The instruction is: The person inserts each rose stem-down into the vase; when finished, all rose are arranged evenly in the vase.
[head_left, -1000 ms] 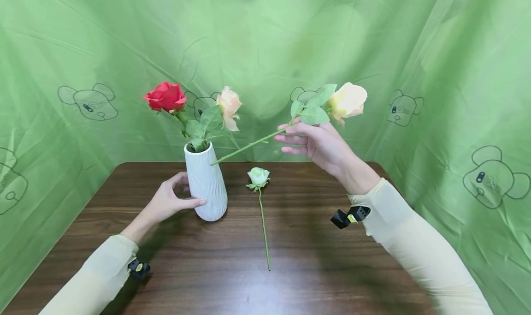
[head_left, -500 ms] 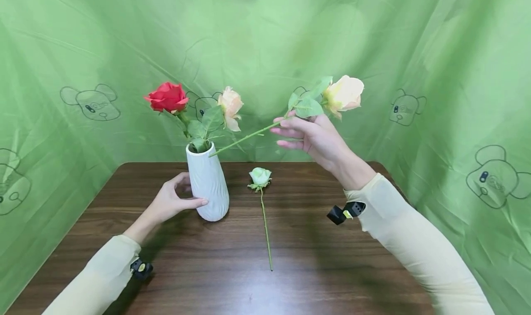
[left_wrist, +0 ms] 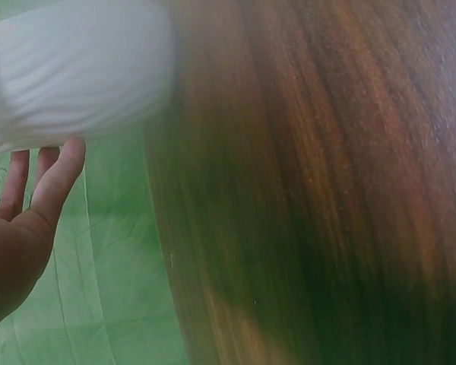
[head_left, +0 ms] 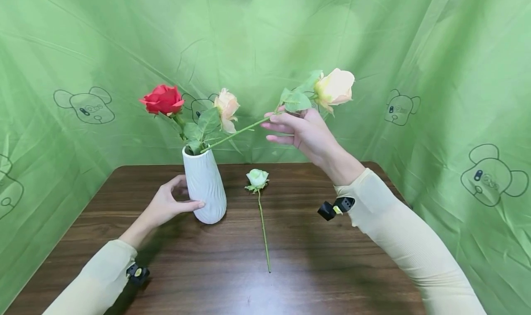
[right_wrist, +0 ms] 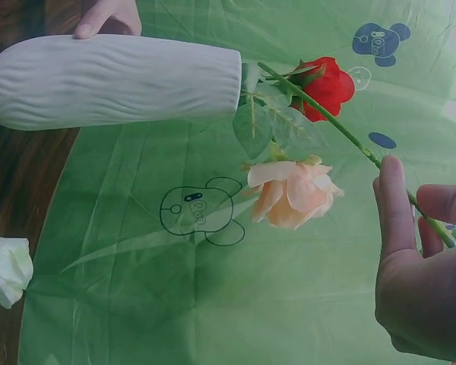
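A white ribbed vase (head_left: 205, 188) stands on the table, tilted slightly, with a red rose (head_left: 162, 99) and a peach rose (head_left: 227, 109) in it. My left hand (head_left: 168, 205) holds its left side, thumb across the front; in the left wrist view the hand (left_wrist: 23, 236) spans the vase (left_wrist: 83, 68). Between thumb and fingers, my right hand (head_left: 311, 133) pinches the stem of a cream rose (head_left: 337, 86) just below its leaves. The stem slants down left, its cut end overlapping the vase mouth in the head view. In the right wrist view, that end points toward the red rose (right_wrist: 327, 87).
A white-green rose (head_left: 257, 179) lies on the brown wooden table (head_left: 319, 259), right of the vase, its stem toward the front. Green cloth (head_left: 265, 38) printed with bear faces hangs behind and on both sides.
My right hand has moved left and slightly up with the cream rose, bringing the stem's end from beside the vase to over its mouth. My left hand stays on the vase.
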### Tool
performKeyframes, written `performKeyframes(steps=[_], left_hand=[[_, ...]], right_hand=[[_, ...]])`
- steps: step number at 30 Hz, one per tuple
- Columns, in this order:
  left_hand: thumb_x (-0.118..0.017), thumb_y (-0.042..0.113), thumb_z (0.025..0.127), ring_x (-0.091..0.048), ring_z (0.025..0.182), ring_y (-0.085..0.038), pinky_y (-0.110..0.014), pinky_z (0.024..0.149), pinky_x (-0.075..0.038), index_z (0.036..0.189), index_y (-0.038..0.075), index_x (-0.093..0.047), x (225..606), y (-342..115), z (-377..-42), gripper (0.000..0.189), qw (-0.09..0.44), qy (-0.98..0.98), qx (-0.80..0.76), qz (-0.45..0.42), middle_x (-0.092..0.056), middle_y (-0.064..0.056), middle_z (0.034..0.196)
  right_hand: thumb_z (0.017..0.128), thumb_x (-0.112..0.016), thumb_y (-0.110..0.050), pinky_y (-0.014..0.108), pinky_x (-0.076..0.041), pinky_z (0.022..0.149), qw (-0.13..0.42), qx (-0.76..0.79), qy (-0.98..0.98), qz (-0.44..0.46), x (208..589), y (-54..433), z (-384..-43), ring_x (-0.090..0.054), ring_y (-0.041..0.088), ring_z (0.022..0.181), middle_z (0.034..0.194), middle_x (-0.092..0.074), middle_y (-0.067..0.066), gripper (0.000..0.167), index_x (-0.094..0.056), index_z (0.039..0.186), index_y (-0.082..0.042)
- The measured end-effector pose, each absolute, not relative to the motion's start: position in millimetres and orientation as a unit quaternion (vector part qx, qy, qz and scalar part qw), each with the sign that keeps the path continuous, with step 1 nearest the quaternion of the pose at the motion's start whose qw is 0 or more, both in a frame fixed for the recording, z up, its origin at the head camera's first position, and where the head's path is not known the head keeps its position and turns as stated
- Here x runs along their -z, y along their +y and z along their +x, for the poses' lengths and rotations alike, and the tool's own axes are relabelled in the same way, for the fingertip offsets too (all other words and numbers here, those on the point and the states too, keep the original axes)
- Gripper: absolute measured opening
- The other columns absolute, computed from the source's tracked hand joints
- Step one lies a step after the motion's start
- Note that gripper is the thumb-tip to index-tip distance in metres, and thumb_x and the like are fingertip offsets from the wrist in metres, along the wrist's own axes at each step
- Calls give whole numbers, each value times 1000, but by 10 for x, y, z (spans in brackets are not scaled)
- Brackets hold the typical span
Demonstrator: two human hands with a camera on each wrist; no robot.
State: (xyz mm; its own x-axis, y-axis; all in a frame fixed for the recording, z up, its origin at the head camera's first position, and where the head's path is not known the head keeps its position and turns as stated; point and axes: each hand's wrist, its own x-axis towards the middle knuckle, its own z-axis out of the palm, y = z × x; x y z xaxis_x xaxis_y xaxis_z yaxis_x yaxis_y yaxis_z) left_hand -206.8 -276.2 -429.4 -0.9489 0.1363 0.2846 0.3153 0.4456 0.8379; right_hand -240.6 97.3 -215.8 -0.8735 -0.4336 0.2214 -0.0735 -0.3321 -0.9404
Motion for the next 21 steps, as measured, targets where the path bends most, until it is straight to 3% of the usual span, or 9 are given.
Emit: performKeyframes(steps=[21], left_hand=[[-92,24,77,-66,103,-23,-41,86,-53,131,14,-60,4278,-2752,-2062,64,90,-851,500,-135,-70,-2,114]], right_hand=[[99,-62,-3,51,-55,90,113,770,581,-238,2116,836,-2461,-68,36,111,113,-67,22,5,-59,98,2]])
